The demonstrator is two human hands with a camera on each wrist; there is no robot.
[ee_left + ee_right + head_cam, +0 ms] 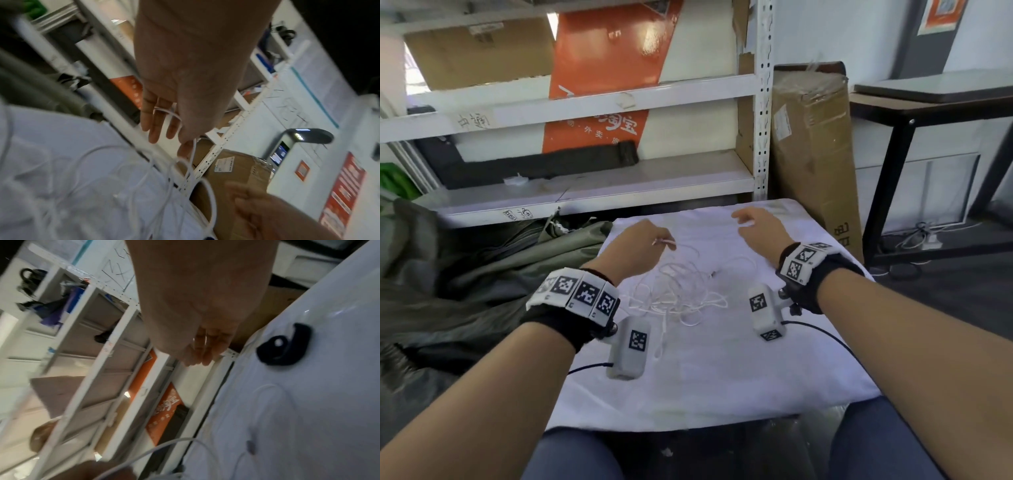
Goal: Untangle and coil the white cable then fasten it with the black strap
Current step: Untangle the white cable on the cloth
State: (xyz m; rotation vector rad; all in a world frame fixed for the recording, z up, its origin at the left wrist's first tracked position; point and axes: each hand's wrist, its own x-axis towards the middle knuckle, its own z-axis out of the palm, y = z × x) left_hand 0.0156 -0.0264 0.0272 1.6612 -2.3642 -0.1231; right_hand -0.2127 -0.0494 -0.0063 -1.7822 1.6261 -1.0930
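Note:
The white cable (681, 291) lies in a loose tangle in the middle of a table covered with white cloth (722, 383). My left hand (662, 241) hovers over the far side of the tangle and pinches one strand between thumb and fingertip; the left wrist view shows that strand (193, 146) hanging from the pinch. My right hand (746, 219) floats above the cloth's far right part with relaxed fingers and holds nothing. The black strap (298, 345), curled into a loop, lies on the cloth just right of my right hand (197, 353). It is hidden in the head view.
A white metal shelf rack (585, 185) stands right behind the table. A tall cardboard box (815, 154) leans at the back right, beside a black-legged table (893, 154). Dark green fabric (482, 267) is piled at the left. My knees sit under the near edge.

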